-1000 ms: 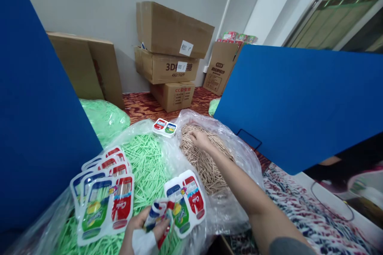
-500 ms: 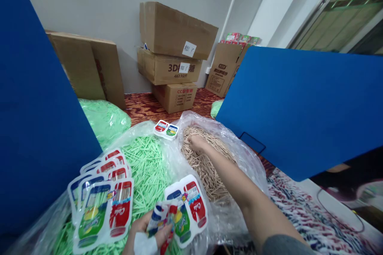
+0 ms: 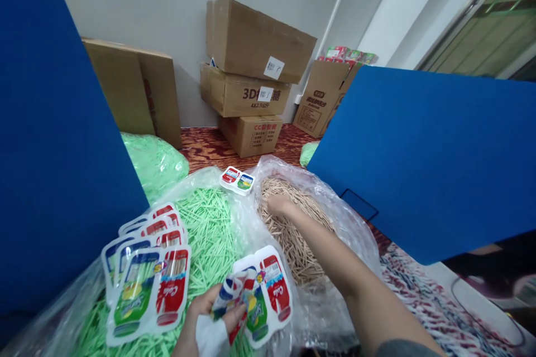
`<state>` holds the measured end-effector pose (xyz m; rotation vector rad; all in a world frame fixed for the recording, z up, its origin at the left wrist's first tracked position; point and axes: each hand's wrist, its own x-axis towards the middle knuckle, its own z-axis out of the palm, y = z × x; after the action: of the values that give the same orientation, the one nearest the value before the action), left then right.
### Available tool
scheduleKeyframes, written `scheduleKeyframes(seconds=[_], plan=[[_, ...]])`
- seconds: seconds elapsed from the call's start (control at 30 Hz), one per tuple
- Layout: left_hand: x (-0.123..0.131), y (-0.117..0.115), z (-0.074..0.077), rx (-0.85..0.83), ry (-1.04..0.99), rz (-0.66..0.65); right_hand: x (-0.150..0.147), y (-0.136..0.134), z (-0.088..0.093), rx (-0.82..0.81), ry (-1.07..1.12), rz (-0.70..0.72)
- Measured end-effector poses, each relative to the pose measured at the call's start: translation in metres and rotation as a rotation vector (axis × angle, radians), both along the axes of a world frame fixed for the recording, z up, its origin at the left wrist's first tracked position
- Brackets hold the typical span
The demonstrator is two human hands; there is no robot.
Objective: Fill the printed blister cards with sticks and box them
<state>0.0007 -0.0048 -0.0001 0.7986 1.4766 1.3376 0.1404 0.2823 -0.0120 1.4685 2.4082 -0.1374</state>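
My left hand (image 3: 213, 315), with white tape around a finger, is closed on a crumpled printed pouch (image 3: 234, 293) in red, blue and green. Right beside it is a flat double pouch (image 3: 268, 295) with cola and green soda pictures. My right hand (image 3: 280, 205) reaches into the brown candy sticks (image 3: 293, 240), and its fingers are hidden among them. Light green candy sticks (image 3: 209, 228) fill the clear plastic bag to the left. On top of them lies a fanned stack of filled double pouches (image 3: 146, 290).
Another double pouch (image 3: 237, 180) rests where the two bags (image 3: 343, 228) meet. Blue panels (image 3: 422, 162) stand on both sides. Stacked cartons (image 3: 251, 89) are against the wall, and a green-filled bag (image 3: 154, 164) sits behind at left.
The view has shifted slightly, so most things appear a little farther right. My right hand has sunk somewhat deeper into the brown sticks. The left hand keeps its hold on the crumpled pouch.
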Motion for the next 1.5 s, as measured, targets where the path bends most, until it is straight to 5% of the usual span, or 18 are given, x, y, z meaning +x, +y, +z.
scheduleKeyframes(seconds=[0.17, 0.37, 0.63, 0.77, 0.97, 1.13, 1.33, 1.5], plan=[[0.001, 0.001, -0.005, 0.006, -0.017, -0.039, 0.005, -0.002, 0.001, -0.09, -0.088, -0.074], [-0.005, 0.002, -0.02, 0.024, 0.047, -0.104, 0.011, -0.001, 0.005, -0.149, 0.055, -0.084], [-0.012, 0.006, -0.021, 0.003, -0.062, -0.122, 0.06, -0.023, 0.023, -0.229, 0.639, -0.162], [-0.013, 0.016, -0.015, 0.017, -0.143, -0.25, 0.063, -0.05, 0.014, -0.321, 0.967, -0.214], [-0.015, 0.021, -0.023, 0.047, -0.144, -0.242, 0.057, -0.068, 0.0, -0.344, 1.241, -0.253], [-0.014, 0.014, -0.021, 0.026, -0.082, -0.166, 0.071, -0.052, 0.006, -0.267, 1.182, -0.244], [-0.013, 0.012, -0.016, -0.016, -0.101, -0.193, 0.066, -0.044, 0.016, -0.039, 0.34, 0.071], [-0.008, 0.01, -0.017, -0.023, -0.124, -0.154, 0.049, -0.04, 0.009, -0.088, 0.223, 0.149]])
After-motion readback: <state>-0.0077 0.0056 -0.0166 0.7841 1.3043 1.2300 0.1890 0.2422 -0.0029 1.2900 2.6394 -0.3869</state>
